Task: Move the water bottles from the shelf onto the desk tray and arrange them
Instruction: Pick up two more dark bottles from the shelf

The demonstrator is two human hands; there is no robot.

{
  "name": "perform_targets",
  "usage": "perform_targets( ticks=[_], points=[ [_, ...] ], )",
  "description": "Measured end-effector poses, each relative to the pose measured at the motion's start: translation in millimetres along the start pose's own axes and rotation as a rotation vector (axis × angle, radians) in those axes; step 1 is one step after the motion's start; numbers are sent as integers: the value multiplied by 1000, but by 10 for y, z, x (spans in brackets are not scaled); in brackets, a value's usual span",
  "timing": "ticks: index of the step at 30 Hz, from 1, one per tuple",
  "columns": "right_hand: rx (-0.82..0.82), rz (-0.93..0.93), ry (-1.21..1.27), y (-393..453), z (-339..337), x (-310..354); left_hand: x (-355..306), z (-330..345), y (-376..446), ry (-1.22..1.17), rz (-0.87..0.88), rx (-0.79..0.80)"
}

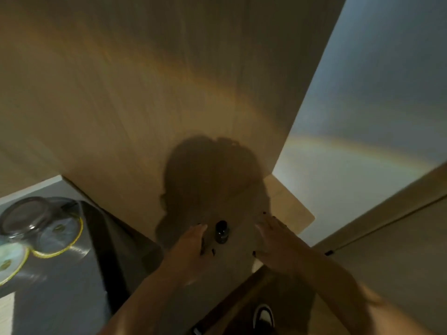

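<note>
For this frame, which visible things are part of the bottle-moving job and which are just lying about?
Job:
- dark bottle standing on the wooden shelf
- left hand and right hand, either side of it, fingers straight, not gripping

Lying about:
- glass bowl
- yellow-rimmed plates
- shoe on the floor

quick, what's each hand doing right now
Left hand: open, fingers straight, beside the small dark bottle, not gripping it.
Right hand: open, holding nothing.
</note>
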State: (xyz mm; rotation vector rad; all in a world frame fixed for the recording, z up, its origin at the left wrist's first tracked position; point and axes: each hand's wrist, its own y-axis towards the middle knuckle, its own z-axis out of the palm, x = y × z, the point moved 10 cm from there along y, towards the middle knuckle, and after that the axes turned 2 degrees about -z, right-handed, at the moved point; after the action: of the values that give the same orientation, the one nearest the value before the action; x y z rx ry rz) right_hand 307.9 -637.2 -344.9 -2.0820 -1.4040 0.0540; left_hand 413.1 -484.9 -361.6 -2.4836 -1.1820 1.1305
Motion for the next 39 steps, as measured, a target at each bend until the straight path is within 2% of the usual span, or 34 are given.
perform_targets(
  ticks=[5, 10, 14, 19, 23, 25, 28, 31, 33, 39],
  points=[
    [108, -157, -28, 715, 2, -68, 163, 42, 270, -121, -126, -116],
    [210, -210, 173, 1339, 481, -249, 551, 342, 641, -270, -335, -194],
    [290, -92, 338, 1805, 1055, -619, 939, 736, 936, -389, -453, -306],
    [186, -6, 475, 2370, 1585, -895, 1237, 1194, 1216, -577, -537, -478],
    [251, 58, 504, 2817, 2150, -1009, 1517, 1403, 1311, -533, -575, -728],
    [194, 64, 561, 3024, 2302, -1036, 1632, 1453, 1426, -532, -539, -806],
    [-13, 72, 659, 3197, 2337, -1079, 1816, 1541, 1639, -589, -537, -797],
    [-193, -17, 623, 3215, 2365, -1081, 2062, 1620, 1847, -546, -499, -749],
    [-223, -68, 621, 3210, 2485, -1099, 2203, 1721, 1951, -486, -487, -708],
    [-160, -182, 687, 3362, 2563, -1063, 2381, 1880, 2082, -562, -531, -670]
  ],
)
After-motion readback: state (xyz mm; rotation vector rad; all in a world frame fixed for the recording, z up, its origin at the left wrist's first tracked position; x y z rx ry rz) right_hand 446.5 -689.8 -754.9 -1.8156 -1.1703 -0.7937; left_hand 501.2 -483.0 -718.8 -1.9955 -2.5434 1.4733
